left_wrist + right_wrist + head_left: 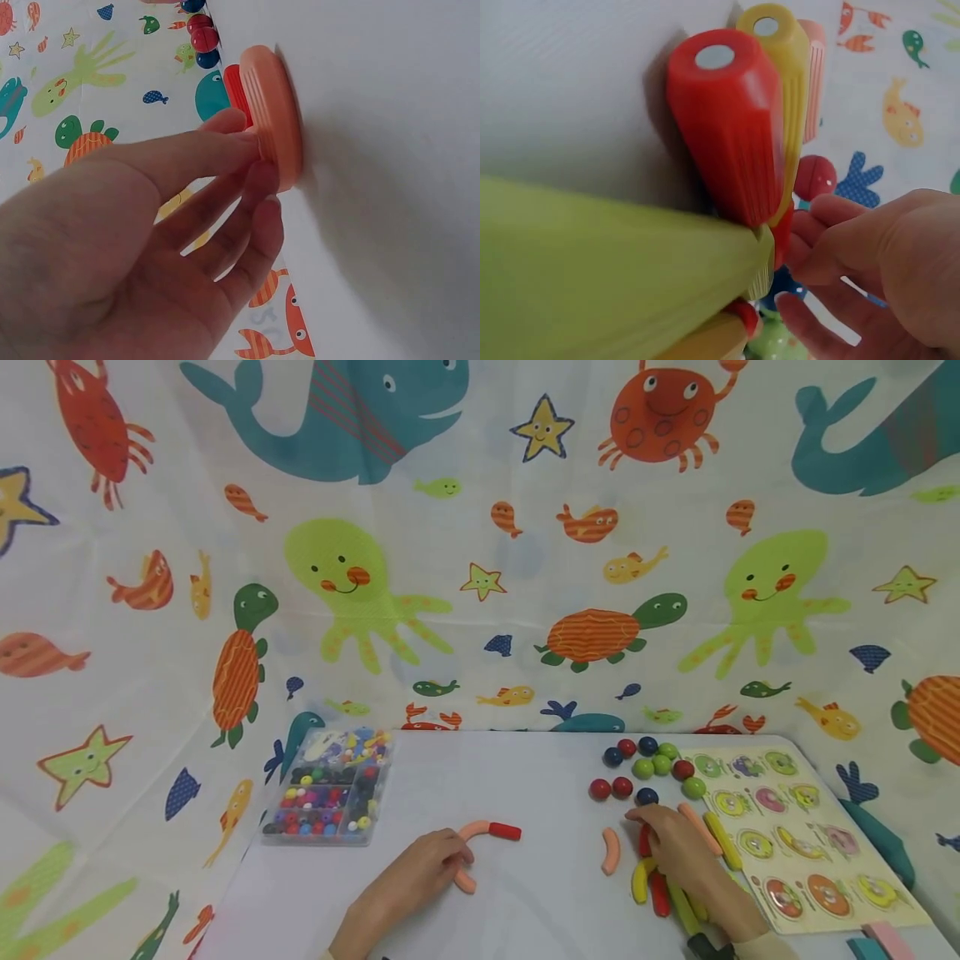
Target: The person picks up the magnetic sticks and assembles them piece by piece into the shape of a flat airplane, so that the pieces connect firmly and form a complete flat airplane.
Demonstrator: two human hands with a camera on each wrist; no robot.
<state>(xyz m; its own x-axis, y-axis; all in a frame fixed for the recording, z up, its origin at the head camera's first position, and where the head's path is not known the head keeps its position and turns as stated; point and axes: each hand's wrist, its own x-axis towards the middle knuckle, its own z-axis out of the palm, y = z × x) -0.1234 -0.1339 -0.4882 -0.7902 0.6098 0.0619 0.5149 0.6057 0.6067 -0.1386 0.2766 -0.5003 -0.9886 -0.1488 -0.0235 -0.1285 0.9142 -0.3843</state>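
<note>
On the table my left hand (431, 868) pinches a curved orange magnetic stick (271, 120) between thumb and fingers. In the head view this stick and another curved orange stick (472, 829) run into a short red stick (505, 832), forming a bent line. My right hand (678, 852) reaches over a pile of magnetic sticks, its fingers loosely bent and apart beside a red stick (781, 236). Whether they touch it is hard to tell. Around that hand lie a yellow curved stick (640, 881), another red stick (659, 894) and a green stick (682, 908).
Red, blue and green balls (643, 768) cluster beyond my right hand. A lone curved orange stick (611, 851) lies left of the pile. A wooden picture board (813, 835) is at the right, with a divided bead box (330, 787) at the left. A printed cloth hangs behind.
</note>
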